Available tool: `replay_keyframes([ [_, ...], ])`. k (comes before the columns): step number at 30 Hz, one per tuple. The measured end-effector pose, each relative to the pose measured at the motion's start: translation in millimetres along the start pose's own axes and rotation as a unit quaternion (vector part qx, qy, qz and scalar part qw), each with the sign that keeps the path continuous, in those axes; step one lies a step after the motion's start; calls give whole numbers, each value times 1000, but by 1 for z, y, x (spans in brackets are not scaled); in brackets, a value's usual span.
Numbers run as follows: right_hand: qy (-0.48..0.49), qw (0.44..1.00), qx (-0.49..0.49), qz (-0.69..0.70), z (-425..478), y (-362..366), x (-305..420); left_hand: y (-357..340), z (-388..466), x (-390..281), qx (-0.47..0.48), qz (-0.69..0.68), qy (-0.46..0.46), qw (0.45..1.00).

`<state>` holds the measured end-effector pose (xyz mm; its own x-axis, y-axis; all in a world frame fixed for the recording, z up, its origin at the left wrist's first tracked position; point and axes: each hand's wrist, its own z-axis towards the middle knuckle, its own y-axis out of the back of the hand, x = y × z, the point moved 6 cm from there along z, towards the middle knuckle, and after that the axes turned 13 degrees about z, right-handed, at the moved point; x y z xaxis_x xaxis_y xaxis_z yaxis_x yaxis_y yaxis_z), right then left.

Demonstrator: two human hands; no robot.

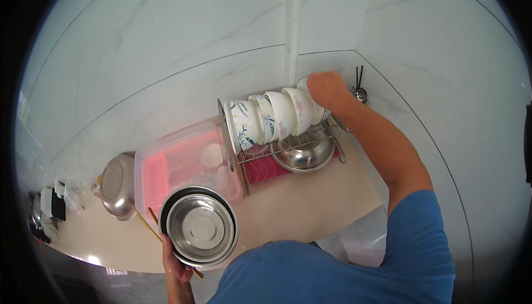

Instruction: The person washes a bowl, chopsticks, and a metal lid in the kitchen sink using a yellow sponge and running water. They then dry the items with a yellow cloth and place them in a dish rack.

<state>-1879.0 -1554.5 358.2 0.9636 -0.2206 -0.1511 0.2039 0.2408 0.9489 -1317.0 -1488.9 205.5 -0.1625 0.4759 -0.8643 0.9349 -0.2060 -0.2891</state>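
My left hand (175,262) grips two nested stainless steel bowls (201,227) by their left rim, at the counter's front edge. Wooden chopsticks (146,223) are held under the bowls in the same hand, with their ends sticking out on both sides. My right hand (328,89) reaches to the right end of a wire dish rack (286,145). It is at the last white bowl (302,84) of the row, and its fingers are hidden, so I cannot tell whether it grips anything. Several floral ceramic bowls (245,123) stand on edge along the rack.
Below the rack, a steel basin (305,158) sits over a pink tray (264,170). A lidded translucent pink plastic box (183,158) stands left of it. Farther left, an upturned metal pot (114,187) leans against the box. Ladles (360,93) hang at the rack's right end, near the tiled wall (415,75).
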Motion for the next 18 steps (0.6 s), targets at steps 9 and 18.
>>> replay_keyframes([
  [9, -22, 998, 4, 50, -5, -8, 10, 5, 7, 3, -20, 26, 18, 999],
  [18, -157, 932, -24, 325, -18, -17, -15, -3, 8, 7, -20, 19, 38, 999],
])
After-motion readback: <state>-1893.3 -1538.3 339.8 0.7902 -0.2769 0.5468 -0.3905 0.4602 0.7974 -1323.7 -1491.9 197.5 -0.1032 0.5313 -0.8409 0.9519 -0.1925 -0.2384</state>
